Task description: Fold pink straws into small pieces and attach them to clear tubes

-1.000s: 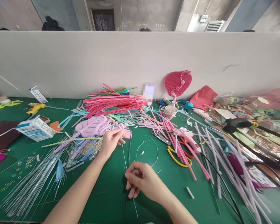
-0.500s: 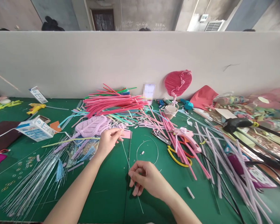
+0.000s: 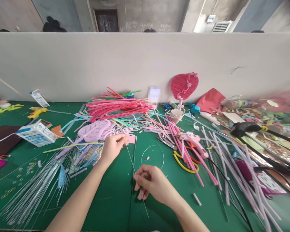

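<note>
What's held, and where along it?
A thin pale strand: the left hand pinches its upper end; the right hand holds it lower, above its free tip.

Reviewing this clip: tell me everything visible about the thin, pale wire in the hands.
The thin, pale wire looks like metal or plastic. It slants nearly straight from the pinching left hand to the curled right hand, touching fingers of both. Its lower end juts past the right hand over the green tabletop; the upper end is not distinguishable.
</note>
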A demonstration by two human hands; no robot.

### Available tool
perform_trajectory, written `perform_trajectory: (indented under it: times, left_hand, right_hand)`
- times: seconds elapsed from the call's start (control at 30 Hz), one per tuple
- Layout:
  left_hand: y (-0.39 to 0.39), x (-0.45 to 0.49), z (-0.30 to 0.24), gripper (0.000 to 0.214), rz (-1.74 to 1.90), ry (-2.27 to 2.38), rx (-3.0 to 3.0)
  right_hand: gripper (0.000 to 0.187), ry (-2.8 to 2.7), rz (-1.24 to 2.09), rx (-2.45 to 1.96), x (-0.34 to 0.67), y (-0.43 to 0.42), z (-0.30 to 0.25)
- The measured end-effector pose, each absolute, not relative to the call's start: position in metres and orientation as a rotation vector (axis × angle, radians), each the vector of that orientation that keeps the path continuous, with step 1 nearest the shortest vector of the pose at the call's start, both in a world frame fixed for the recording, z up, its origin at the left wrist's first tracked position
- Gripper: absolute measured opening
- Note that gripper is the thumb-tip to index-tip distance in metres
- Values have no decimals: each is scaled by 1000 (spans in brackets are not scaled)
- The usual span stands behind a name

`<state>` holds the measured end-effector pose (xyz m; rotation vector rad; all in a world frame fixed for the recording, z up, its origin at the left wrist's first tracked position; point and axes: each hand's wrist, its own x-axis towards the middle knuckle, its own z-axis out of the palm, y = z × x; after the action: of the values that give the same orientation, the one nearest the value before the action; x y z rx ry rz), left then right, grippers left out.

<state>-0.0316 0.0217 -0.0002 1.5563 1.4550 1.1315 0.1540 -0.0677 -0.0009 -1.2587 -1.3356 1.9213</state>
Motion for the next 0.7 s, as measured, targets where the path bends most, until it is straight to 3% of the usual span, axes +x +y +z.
perform_trajectory:
  times: [0.27, 0.5, 0.7]
  left_hand:
    - [18, -28, 8, 39, 994, 1304, 1340]
    - [13, -25, 12, 36, 899, 1160, 1228]
    - [10, -15, 11, 37, 867, 1129, 1172]
  right_hand:
    - [38, -1366, 1932, -1264, 154, -65, -2]
    - [31, -1657, 1259, -1310, 165, 3, 18]
    - [16, -1828, 1168, -1113, 146, 51, 22]
